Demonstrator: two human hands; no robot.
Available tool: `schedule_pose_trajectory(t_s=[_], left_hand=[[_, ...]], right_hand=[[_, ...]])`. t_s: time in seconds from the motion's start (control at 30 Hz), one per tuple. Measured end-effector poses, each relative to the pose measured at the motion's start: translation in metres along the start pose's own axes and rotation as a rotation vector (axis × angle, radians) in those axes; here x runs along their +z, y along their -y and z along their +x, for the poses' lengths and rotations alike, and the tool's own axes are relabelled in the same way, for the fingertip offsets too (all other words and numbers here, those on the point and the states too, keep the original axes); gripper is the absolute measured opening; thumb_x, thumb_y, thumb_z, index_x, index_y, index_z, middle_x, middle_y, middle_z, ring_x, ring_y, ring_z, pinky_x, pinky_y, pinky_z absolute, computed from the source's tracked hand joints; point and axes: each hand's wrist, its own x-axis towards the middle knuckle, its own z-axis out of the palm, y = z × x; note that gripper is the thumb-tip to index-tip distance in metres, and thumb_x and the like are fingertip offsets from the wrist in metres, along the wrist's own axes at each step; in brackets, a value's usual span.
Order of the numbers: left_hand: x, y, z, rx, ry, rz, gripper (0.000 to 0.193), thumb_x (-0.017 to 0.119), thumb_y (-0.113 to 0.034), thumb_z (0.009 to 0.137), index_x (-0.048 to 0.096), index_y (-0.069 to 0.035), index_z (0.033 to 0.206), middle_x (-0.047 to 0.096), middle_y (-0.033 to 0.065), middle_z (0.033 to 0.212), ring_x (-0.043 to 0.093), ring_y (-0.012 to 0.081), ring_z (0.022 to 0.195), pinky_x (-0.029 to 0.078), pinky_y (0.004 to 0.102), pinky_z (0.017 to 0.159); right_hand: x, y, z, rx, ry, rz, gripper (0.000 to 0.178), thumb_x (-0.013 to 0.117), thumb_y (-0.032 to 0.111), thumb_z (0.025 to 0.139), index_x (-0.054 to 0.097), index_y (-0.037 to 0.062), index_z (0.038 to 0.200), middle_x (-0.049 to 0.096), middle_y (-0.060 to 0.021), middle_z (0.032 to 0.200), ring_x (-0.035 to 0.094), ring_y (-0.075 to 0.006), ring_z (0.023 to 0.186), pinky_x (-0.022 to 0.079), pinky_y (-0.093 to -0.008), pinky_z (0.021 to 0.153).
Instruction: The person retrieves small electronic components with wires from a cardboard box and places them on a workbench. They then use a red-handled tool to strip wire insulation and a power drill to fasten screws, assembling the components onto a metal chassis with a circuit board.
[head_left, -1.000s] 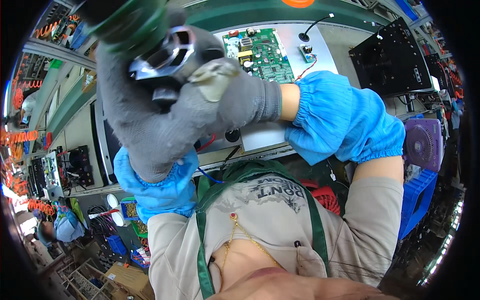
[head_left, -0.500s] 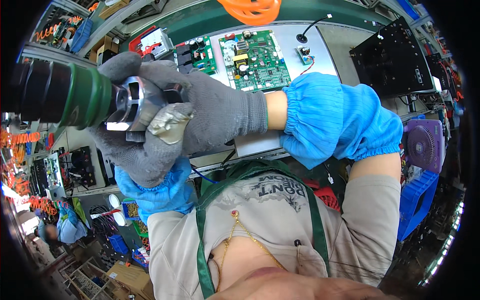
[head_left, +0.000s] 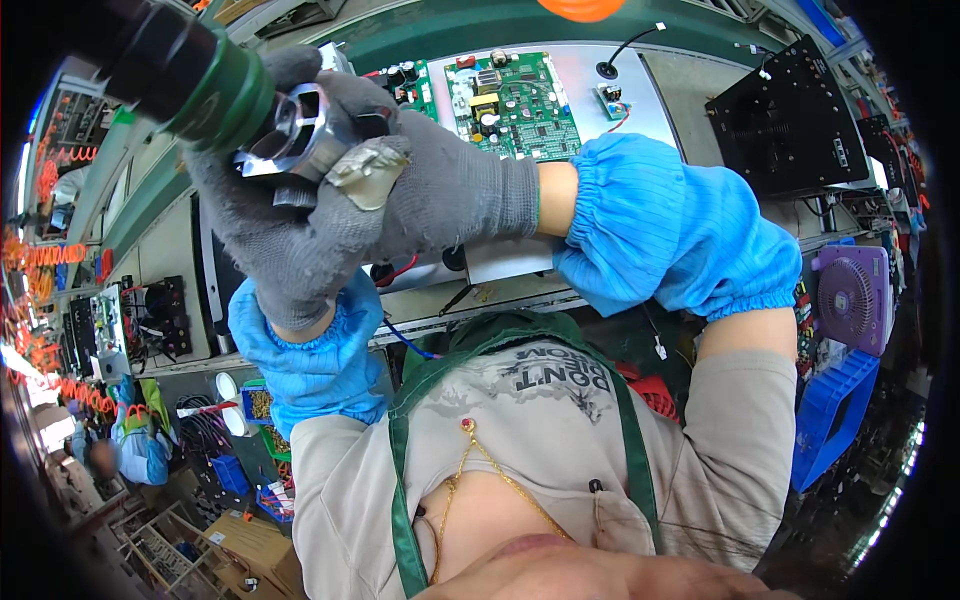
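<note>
Both my hands wear grey knit gloves and meet around a black-and-green cylindrical tool (head_left: 215, 98) with a silver metal collar, apparently a power screwdriver. It is held up close to the camera at upper left, tilted. My right hand (head_left: 445, 185) reaches across from the right, with its fingers wrapped around the metal part. From below, my left hand (head_left: 285, 255) is closed against the same tool. A pale, worn patch (head_left: 370, 175) covers a glove fingertip. Beyond the hands, a green circuit board (head_left: 525, 105) lies on a light metal plate (head_left: 640, 85). The tool's working end is hidden.
Partly behind my gloves is a second circuit board (head_left: 412, 88). A small board (head_left: 612, 100) with wires sits further right. A black panel (head_left: 785, 120) stands at the far right, above a purple fan (head_left: 850, 290) and a blue crate (head_left: 838, 420). An orange hose (head_left: 580, 8) hangs overhead.
Both hands and the tool have shifted up and slightly right, and the tool's black end tilts higher. More of the bench shows below the gloves. The orange hose has moved up and right.
</note>
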Motion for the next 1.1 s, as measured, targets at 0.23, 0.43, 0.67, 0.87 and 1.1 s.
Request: schedule_pose_trajectory(t_s=[0.23, 0.43, 0.67, 0.87, 1.1], left_hand=[[0.004, -0.015, 0.004, -0.052, 0.07, 0.021, 0.071, 0.077, -0.022, 0.075, 0.038, -0.005, 0.132, 0.05, 0.0173, 0.125, 0.057, 0.0229, 0.104, 0.05, 0.0332, 0.087], [-0.022, 0.013, -0.036, -0.272, -0.396, -0.159, 0.054, 0.057, -0.032, 0.089, 0.042, -0.003, 0.132, 0.056, 0.0161, 0.117, 0.057, 0.0274, 0.106, 0.042, 0.0381, 0.095], [-0.031, 0.056, -0.094, -0.227, -0.023, 0.662, 0.033, 0.058, -0.02, 0.085, 0.058, 0.001, 0.111, 0.058, 0.0168, 0.111, 0.058, 0.0257, 0.102, 0.044, 0.0348, 0.089], [-0.025, 0.049, -0.083, -0.255, -0.007, 0.709, 0.03, 0.052, -0.008, 0.081, 0.059, 0.0, 0.109, 0.058, 0.0159, 0.11, 0.057, 0.029, 0.102, 0.044, 0.037, 0.091], [-0.025, 0.046, -0.083, -0.283, -0.007, 0.622, 0.033, 0.047, -0.01, 0.081, 0.06, -0.001, 0.11, 0.057, 0.0152, 0.112, 0.056, 0.0268, 0.105, 0.044, 0.0365, 0.093]], right_hand=[[-0.006, 0.006, -0.002, 0.094, 0.035, 0.03, 0.051, 0.078, 0.023, 0.069, 0.057, 0.0081, 0.113, 0.063, -0.0075, 0.103, 0.059, -0.0196, 0.096, 0.047, -0.0331, 0.091], [-0.014, 0.012, 0.0, 0.239, 0.118, 0.154, 0.048, 0.077, 0.019, 0.072, 0.056, 0.0039, 0.113, 0.062, -0.0056, 0.096, 0.056, -0.0102, 0.084, 0.049, -0.0287, 0.078], [-0.008, 0.002, 0.002, 0.171, 0.026, 0.237, 0.05, 0.08, 0.021, 0.07, 0.057, 0.0049, 0.112, 0.063, -0.0035, 0.089, 0.056, -0.0088, 0.08, 0.048, -0.0259, 0.07], [-0.027, 0.01, 0.014, 0.115, -0.253, 0.101, 0.045, 0.078, 0.021, 0.062, 0.06, 0.0033, 0.1, 0.065, -0.0075, 0.087, 0.062, -0.0142, 0.079, 0.051, -0.0291, 0.075], [-0.024, 0.007, 0.014, 0.264, -0.248, 0.23, 0.044, 0.079, 0.02, 0.063, 0.06, 0.0035, 0.099, 0.065, -0.0061, 0.086, 0.061, -0.0112, 0.079, 0.052, -0.0275, 0.074]])
